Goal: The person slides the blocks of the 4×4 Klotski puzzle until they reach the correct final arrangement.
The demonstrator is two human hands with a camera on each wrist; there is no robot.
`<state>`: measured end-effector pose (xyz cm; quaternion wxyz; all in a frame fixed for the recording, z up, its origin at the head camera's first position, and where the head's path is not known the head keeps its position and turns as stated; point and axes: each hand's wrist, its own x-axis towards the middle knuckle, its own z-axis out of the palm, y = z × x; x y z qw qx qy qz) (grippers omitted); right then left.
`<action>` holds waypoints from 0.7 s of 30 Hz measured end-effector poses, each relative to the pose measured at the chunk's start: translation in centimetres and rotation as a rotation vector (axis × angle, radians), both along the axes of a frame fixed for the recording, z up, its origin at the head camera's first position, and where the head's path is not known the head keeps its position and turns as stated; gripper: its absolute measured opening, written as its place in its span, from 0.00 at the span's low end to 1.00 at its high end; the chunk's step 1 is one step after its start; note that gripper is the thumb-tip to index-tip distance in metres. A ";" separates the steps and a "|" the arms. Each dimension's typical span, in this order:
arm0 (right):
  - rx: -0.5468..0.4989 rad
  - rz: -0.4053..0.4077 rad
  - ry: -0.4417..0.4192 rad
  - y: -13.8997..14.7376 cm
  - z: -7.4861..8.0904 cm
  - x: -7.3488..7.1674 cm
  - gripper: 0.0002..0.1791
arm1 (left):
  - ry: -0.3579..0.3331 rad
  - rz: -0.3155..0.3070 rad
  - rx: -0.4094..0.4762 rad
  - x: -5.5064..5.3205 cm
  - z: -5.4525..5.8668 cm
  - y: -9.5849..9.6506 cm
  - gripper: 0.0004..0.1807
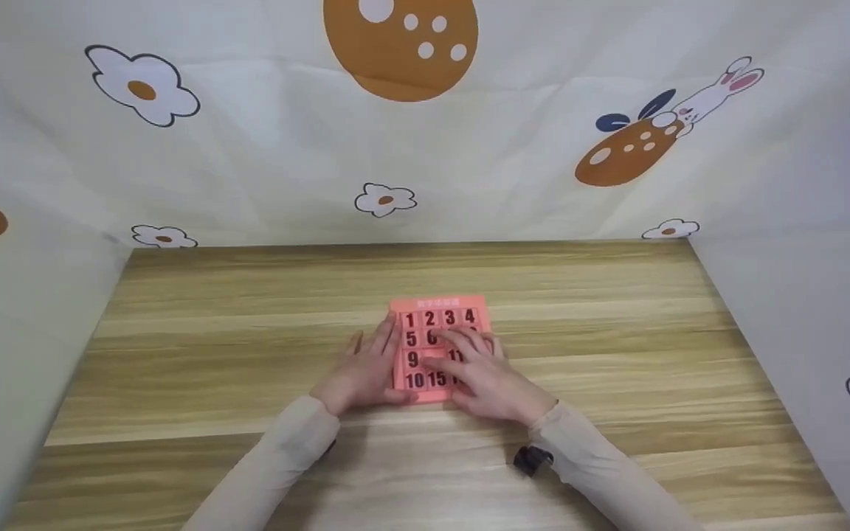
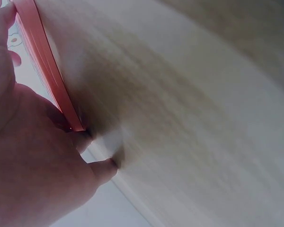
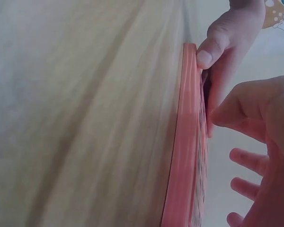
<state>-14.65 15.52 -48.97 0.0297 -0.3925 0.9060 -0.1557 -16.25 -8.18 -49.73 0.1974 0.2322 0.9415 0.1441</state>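
A pink number slide puzzle lies flat on the table, its black-numbered tiles facing up. One tile space stands vacant right of the 9. My left hand holds the puzzle at its left side, fingers along that edge and thumb at the near left corner. Seen from the right wrist, that thumb lies on the frame's corner. My right hand is spread over the right part of the puzzle, hiding several tiles. Its index fingertip is near the 6, and another fingertip reaches the vacant space. Its other fingers stand apart from the tiles.
The wood-grain table surrounds the puzzle. Pale cloth walls printed with flowers and a rabbit enclose the back and both sides. A dark strap hangs at the right wrist.
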 end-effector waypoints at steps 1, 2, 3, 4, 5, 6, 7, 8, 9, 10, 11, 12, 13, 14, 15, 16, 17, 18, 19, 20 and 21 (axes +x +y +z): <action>-0.008 0.003 0.002 0.1 0.0 0.0 0.32 | 0.000 -0.001 0.001 0.0 0.0 0.0 0.63; -0.015 0.006 0.003 0.2 0.0 0.0 0.31 | 0.000 -0.002 0.001 0.0 0.0 0.0 0.63; -0.022 0.009 0.006 0.4 -0.1 0.0 0.30 | 0.003 -0.005 0.004 0.0 -0.1 0.0 0.63; -0.031 0.013 0.007 0.5 -0.1 0.0 0.29 | 0.004 -0.007 0.002 0.0 -0.1 0.0 0.64; -0.041 0.018 0.007 0.7 -0.2 0.0 0.27 | 0.005 -0.007 0.005 0.0 -0.1 -0.1 0.64; -0.051 0.025 0.007 0.8 -0.1 0.0 0.26 | 0.004 -0.008 0.004 0.0 -0.1 -0.1 0.64; -0.063 0.032 0.008 1.0 -0.1 0.0 0.24 | 0.006 -0.007 0.005 0.0 0.0 -0.1 0.64; -0.076 0.042 0.011 1.2 -0.1 -0.1 0.23 | 0.004 -0.005 0.004 0.0 0.0 -0.1 0.64; -0.089 0.053 0.012 1.3 -0.1 -0.1 0.21 | 0.004 -0.005 0.003 0.0 0.0 -0.1 0.64; -0.101 0.065 0.015 1.5 -0.1 -0.1 0.19 | 0.002 -0.004 0.001 -0.1 0.1 0.0 0.64; -0.109 0.077 0.017 1.6 -0.1 -0.1 0.18 | 0.001 -0.004 -0.001 -0.1 0.1 0.0 0.64; -0.113 0.089 0.018 1.7 -0.1 -0.2 0.17 | 0.000 -0.004 -0.002 -0.1 0.1 0.0 0.64; -0.115 0.097 0.018 1.8 -0.1 -0.2 0.17 | 0.000 -0.003 0.000 -0.1 0.1 0.0 0.64; -0.111 0.103 0.017 1.8 -0.1 -0.2 0.16 | 0.000 -0.003 -0.002 -0.1 0.1 0.0 0.64; -0.107 0.104 0.010 1.9 -0.1 -0.2 0.16 | 0.001 -0.004 -0.004 -0.1 0.1 0.0 0.64; -0.101 0.099 0.005 1.9 -0.1 -0.2 0.16 | 0.001 -0.004 -0.005 -0.1 0.1 0.0 0.64; -0.093 0.085 -0.001 1.9 0.0 -0.2 0.16 | 0.001 -0.005 -0.004 -0.1 0.1 0.0 0.64; -0.083 0.065 -0.008 1.8 0.0 -0.2 0.18 | 0.001 -0.005 -0.003 -0.1 0.1 0.0 0.64; -0.074 0.039 -0.015 1.8 0.0 -0.2 0.19 | -0.001 -0.005 -0.002 -0.1 0.0 0.0 0.64; -0.067 0.014 -0.022 1.7 0.0 -0.2 0.20 | -0.002 -0.005 -0.006 -0.1 0.0 0.0 0.64; -0.057 -0.010 -0.031 1.6 0.1 -0.2 0.21 | -0.006 -0.004 -0.007 -0.1 0.0 0.0 0.64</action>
